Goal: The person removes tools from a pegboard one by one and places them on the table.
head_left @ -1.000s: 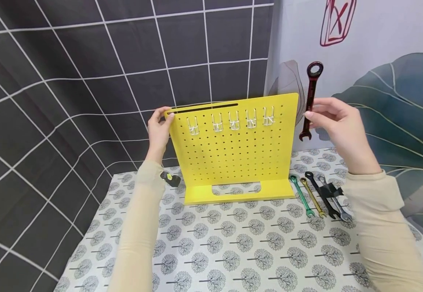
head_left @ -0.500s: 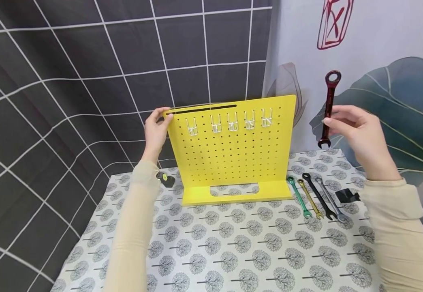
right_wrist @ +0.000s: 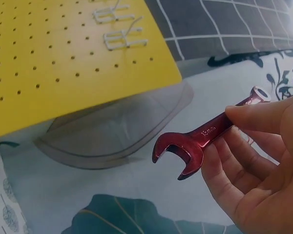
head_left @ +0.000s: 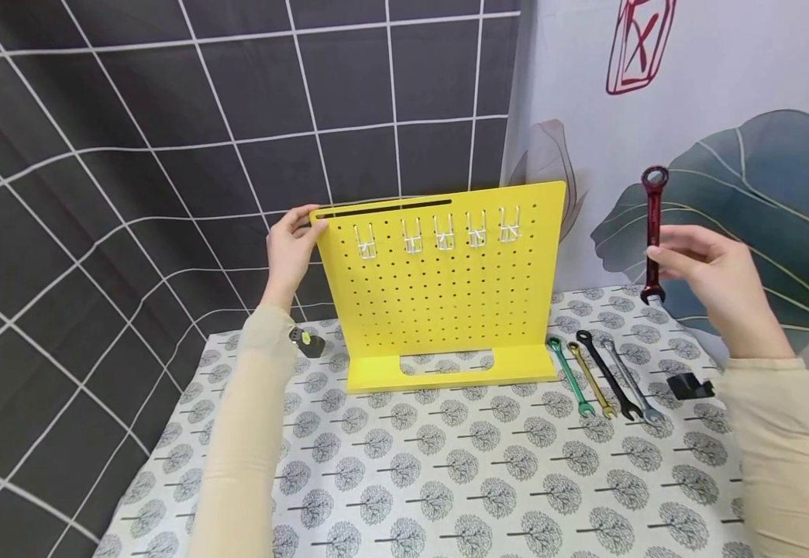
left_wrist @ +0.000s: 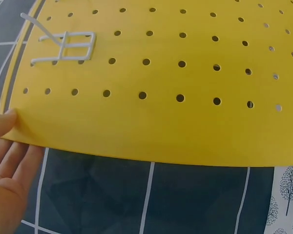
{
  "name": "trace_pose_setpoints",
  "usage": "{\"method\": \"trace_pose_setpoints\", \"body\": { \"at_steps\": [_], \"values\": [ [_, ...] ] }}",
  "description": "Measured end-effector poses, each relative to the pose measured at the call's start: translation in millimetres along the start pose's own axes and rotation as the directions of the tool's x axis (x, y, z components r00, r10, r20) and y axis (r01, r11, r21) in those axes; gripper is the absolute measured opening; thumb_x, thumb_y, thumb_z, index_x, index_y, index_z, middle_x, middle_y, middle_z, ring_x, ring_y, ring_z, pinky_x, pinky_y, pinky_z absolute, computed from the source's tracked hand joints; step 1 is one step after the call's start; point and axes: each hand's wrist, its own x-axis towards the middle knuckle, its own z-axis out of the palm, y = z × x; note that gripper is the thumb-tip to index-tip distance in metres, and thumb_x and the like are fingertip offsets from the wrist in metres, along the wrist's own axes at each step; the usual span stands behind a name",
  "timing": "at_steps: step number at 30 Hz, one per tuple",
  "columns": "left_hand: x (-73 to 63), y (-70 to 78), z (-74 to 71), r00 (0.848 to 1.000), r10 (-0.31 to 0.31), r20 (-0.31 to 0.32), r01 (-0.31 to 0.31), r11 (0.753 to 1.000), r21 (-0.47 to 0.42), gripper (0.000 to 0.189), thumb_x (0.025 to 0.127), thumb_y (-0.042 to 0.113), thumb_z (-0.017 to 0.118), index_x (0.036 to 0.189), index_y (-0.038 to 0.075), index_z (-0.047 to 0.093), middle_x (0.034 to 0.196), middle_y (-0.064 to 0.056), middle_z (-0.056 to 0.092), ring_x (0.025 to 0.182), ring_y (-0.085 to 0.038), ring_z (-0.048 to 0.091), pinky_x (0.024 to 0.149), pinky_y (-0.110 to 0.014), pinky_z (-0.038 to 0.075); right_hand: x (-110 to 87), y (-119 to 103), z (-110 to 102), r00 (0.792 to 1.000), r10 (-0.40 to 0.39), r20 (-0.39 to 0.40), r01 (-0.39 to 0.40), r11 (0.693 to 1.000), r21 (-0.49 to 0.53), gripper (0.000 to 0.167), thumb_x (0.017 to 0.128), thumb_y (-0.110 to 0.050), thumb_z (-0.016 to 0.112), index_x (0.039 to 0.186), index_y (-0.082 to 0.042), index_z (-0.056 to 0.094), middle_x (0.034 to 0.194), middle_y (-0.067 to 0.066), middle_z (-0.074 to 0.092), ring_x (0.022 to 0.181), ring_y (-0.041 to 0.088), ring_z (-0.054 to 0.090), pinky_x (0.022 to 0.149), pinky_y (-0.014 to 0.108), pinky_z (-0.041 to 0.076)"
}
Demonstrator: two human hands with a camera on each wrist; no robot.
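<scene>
My right hand [head_left: 714, 271] pinches a dark red combination wrench [head_left: 653, 225], held upright in the air right of the pegboard. The right wrist view shows the wrench's open jaw end pointing away from the palm, with "13mm" on its shank [right_wrist: 210, 130]. My left hand [head_left: 291, 248] grips the upper left corner of the yellow pegboard [head_left: 446, 302], thumb on the front face and fingers behind. Several white wire hooks [head_left: 444, 232] hang in a row near the board's top. In the left wrist view one hook [left_wrist: 71, 46] sits close to the left thumb.
Green [head_left: 572, 378], gold [head_left: 591, 380], black [head_left: 610, 376] and silver [head_left: 633, 381] wrenches lie side by side on the tree-print cloth [head_left: 460, 465], right of the board's base. A dark tiled curtain [head_left: 251, 93] hangs behind, a leaf-patterned sheet [head_left: 739, 194] at right.
My right hand has carried the red wrench rightward and down, away from the pegboard. The left hand keeps its grip on the board's corner.
</scene>
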Motion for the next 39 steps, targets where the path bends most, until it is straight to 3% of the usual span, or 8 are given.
{"method": "trace_pose_setpoints", "body": {
  "at_steps": [11, 21, 28, 30, 31, 33, 37, 39],
  "values": [
    [-1.4, -1.4, -4.5, 0.997, 0.026, -0.076, -0.027, 1.0, -0.007, 0.028, 0.092, 0.01, 0.075, 0.12, 0.006, 0.072, 0.111, -0.011, 0.07, 0.092, -0.012, 0.067, 0.085, -0.026, 0.054, -3.4, 31.1, -8.2, 0.993, 0.109, 0.041, -0.104, 0.989, -0.101, 0.04, 0.098, -0.028, 0.068, 0.136, -0.022, 0.06, 0.093, -0.03, 0.065, 0.076, 0.0, 0.065, 0.072, 0.011, 0.044],
    [0.0, -2.0, -5.0, 0.998, 0.015, -0.069, -0.017, 0.999, -0.032, 0.028, 0.092, 0.008, 0.074, 0.119, 0.003, 0.072, 0.104, -0.008, 0.068, 0.09, -0.011, 0.067, 0.085, -0.026, 0.055, -7.2, 61.5, -16.9, 0.978, 0.191, 0.084, -0.178, 0.973, -0.146, 0.035, 0.097, -0.034, 0.069, 0.13, -0.027, 0.062, 0.093, -0.033, 0.062, 0.079, -0.004, 0.063, 0.07, 0.011, 0.045],
    [0.7, -4.0, -3.8, 0.999, 0.006, -0.054, -0.008, 0.999, -0.051, 0.027, 0.091, 0.006, 0.075, 0.118, 0.002, 0.072, 0.099, -0.002, 0.066, 0.088, -0.01, 0.065, 0.083, -0.025, 0.056, -11.8, 89.3, -22.5, 0.963, 0.235, 0.134, -0.209, 0.961, -0.182, 0.04, 0.098, -0.035, 0.067, 0.133, -0.018, 0.057, 0.092, -0.03, 0.064, 0.081, -0.003, 0.064, 0.071, 0.014, 0.048],
    [0.6, -4.4, -3.4, 0.999, 0.011, -0.053, -0.014, 0.998, -0.056, 0.027, 0.091, 0.005, 0.074, 0.117, 0.002, 0.072, 0.098, -0.002, 0.066, 0.087, -0.01, 0.065, 0.082, -0.024, 0.056, -13.2, 96.5, -24.4, 0.958, 0.249, 0.142, -0.218, 0.955, -0.2, 0.047, 0.097, -0.037, 0.067, 0.136, -0.013, 0.055, 0.093, -0.031, 0.062, 0.082, -0.002, 0.064, 0.072, 0.017, 0.048],
    [0.7, -4.6, -3.2, 0.998, 0.012, -0.054, -0.015, 0.998, -0.058, 0.027, 0.091, 0.005, 0.074, 0.117, 0.002, 0.072, 0.097, -0.002, 0.066, 0.087, -0.01, 0.065, 0.082, -0.024, 0.056, -13.7, 99.7, -25.8, 0.953, 0.263, 0.152, -0.229, 0.951, -0.206, 0.051, 0.097, -0.039, 0.067, 0.137, -0.012, 0.054, 0.093, -0.032, 0.061, 0.082, -0.002, 0.064, 0.08, 0.024, 0.05],
    [0.8, -4.5, -2.7, 0.998, 0.011, -0.058, -0.015, 0.998, -0.064, 0.027, 0.091, 0.004, 0.074, 0.117, 0.002, 0.072, 0.098, -0.003, 0.066, 0.087, -0.01, 0.065, 0.081, -0.024, 0.056, -14.8, 106.1, -28.0, 0.947, 0.279, 0.157, -0.237, 0.941, -0.243, 0.057, 0.097, -0.044, 0.065, 0.139, -0.009, 0.052, 0.093, -0.034, 0.059, 0.081, -0.002, 0.063, 0.082, 0.031, 0.049],
    [0.8, -3.3, -2.3, 0.998, 0.016, -0.063, -0.02, 0.998, -0.06, 0.026, 0.091, 0.004, 0.073, 0.117, 0.001, 0.071, 0.099, -0.005, 0.067, 0.088, -0.011, 0.065, 0.082, -0.024, 0.056, -16.7, 119.5, -31.8, 0.933, 0.312, 0.18, -0.261, 0.93, -0.258, 0.061, 0.098, -0.044, 0.064, 0.142, -0.005, 0.048, 0.092, -0.035, 0.054, 0.079, -0.002, 0.062, 0.09, 0.058, 0.043],
    [0.7, -1.9, -2.4, 0.998, 0.021, -0.064, -0.024, 0.999, -0.048, 0.026, 0.092, 0.005, 0.073, 0.117, 0.001, 0.071, 0.099, -0.006, 0.067, 0.089, -0.011, 0.065, 0.082, -0.025, 0.056, -17.7, 126.3, -33.1, 0.926, 0.324, 0.192, -0.271, 0.927, -0.259, 0.062, 0.099, -0.043, 0.063, 0.143, -0.003, 0.046, 0.093, -0.034, 0.051, 0.077, -0.001, 0.062, 0.09, 0.065, 0.04]
  ]
}}
